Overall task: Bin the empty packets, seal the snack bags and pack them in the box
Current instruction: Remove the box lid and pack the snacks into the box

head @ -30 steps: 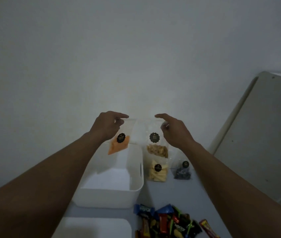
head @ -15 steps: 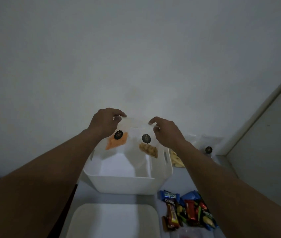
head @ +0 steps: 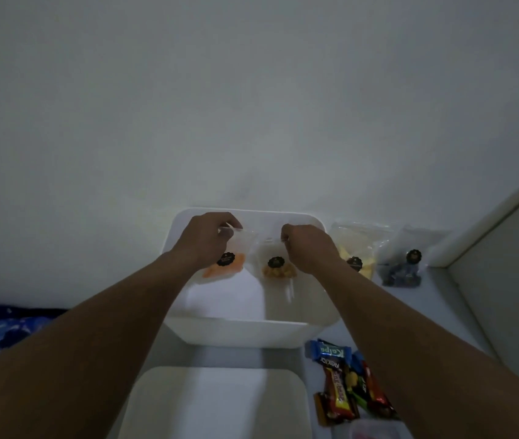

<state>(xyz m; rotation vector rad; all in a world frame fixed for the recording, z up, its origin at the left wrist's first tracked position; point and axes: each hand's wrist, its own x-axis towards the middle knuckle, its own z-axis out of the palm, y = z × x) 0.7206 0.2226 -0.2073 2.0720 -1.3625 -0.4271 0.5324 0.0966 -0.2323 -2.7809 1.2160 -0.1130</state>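
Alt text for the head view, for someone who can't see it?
Over an open white plastic box, the left hand pinches a clear bag of orange snack and the right hand a clear bag of tan snack. A yellow-snack bag sits beside it.

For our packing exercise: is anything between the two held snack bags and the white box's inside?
Nothing visible. Left hand and right hand hold the orange bag and tan bag over the open box; its lid lies in front.
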